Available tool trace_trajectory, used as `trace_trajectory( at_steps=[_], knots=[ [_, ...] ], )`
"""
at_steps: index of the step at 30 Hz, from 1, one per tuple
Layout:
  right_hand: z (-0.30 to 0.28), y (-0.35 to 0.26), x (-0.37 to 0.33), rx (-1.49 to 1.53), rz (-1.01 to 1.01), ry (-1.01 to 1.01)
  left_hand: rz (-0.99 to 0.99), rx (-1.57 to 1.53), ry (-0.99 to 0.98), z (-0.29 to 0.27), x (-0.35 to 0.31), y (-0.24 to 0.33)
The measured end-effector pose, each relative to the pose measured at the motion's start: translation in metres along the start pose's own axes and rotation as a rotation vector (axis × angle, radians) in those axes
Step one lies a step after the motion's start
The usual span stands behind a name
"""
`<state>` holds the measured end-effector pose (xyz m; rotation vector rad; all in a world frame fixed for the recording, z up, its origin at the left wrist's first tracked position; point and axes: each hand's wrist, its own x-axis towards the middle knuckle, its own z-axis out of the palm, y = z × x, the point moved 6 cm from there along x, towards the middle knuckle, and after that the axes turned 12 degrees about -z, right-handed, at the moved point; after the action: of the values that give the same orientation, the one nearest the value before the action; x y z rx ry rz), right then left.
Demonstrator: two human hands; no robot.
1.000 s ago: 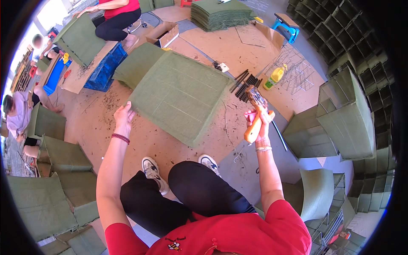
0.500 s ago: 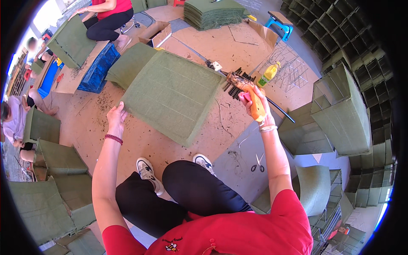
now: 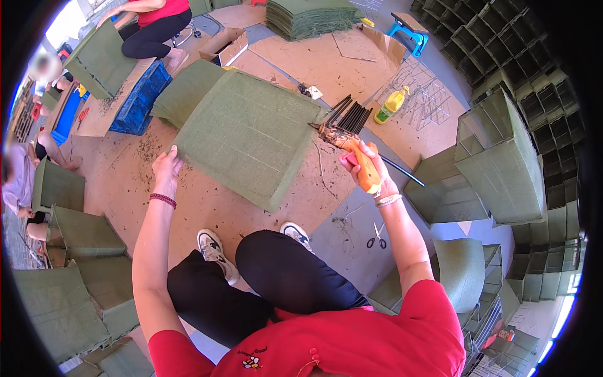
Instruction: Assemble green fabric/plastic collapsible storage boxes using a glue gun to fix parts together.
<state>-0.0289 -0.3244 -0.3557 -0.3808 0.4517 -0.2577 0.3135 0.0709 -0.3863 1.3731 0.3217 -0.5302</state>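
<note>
The right hand (image 3: 383, 177), right of centre in the frame, is closed around the orange handle of a glue gun (image 3: 347, 139). The gun's long axis runs aslant: its dark, stained nose points left and slightly up, toward the right corner of a green panel (image 3: 251, 135), while the handle drops toward the lower edge of the frame. Whether the tip touches the panel, I cannot tell. A black rod (image 3: 405, 173) slants from behind the hand to the lower right. The panel, upper centre, is about as long as it is wide, so it has no clear long axis; it sits askew, one corner pointing down the frame. The left hand (image 3: 166, 173), left of centre, pinches its left corner, fingers bent in and nearly closed. Black sticks (image 3: 355, 117) lie just above the gun, with a yellow bottle (image 3: 392, 105) upright to their right. Below the right hand lie scissors (image 3: 377, 238), blades pointing up; a green sheet (image 3: 188, 91) lies beyond the panel, upper left.
</note>
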Motion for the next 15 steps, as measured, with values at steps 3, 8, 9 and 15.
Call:
trace_trajectory(
  at_steps=[3, 8, 9, 15],
  knots=[
    [-0.001, 0.009, -0.012, 0.066, -0.007, 0.054, -0.003, 0.007, 0.005, 0.005, -0.002, 0.001],
    [-0.001, 0.024, -0.028, 0.004, 0.008, 0.059, -0.012, 0.021, 0.012, 0.006, -0.005, 0.002],
    [0.000, 0.028, -0.031, -0.013, 0.021, 0.055, -0.011, 0.032, 0.022, 0.006, -0.005, 0.003],
    [0.013, 0.044, -0.050, -0.074, 0.022, 0.062, -0.008, 0.056, 0.024, 0.003, 0.003, 0.002]
  ],
)
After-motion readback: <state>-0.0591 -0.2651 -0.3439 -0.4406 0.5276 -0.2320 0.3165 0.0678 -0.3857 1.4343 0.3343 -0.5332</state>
